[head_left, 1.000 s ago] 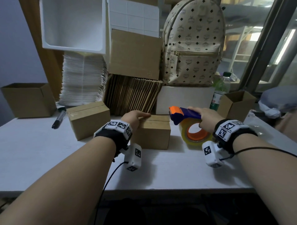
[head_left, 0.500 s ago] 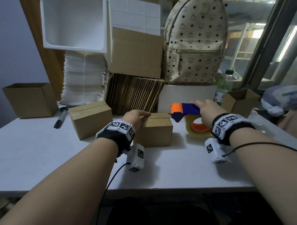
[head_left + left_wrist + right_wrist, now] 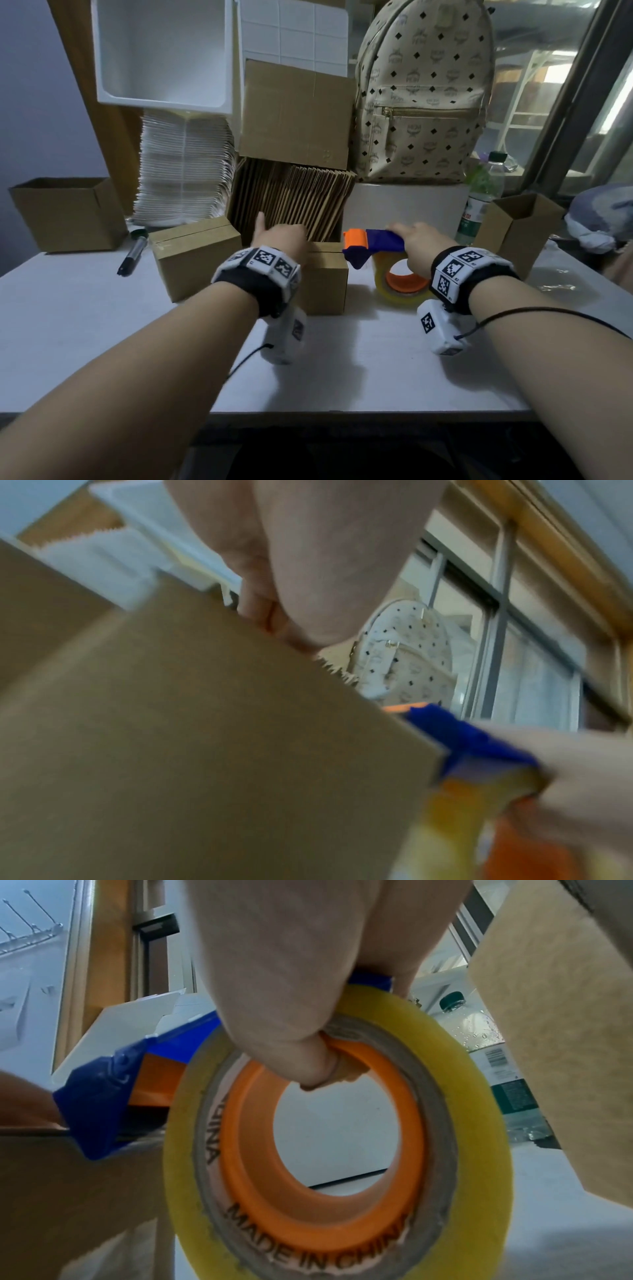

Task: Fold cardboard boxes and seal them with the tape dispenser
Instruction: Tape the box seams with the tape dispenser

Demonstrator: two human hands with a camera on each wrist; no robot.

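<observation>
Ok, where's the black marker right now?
Head view, left side: the marker lies on the table, between the open box and the closed box.

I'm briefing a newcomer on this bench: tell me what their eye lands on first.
The blue-and-orange tape dispenser with its yellow roll, gripped by the right hand at table centre, its nose at the small cardboard box. The left hand rests on that box. Behind stands a patterned cream backpack.
</observation>
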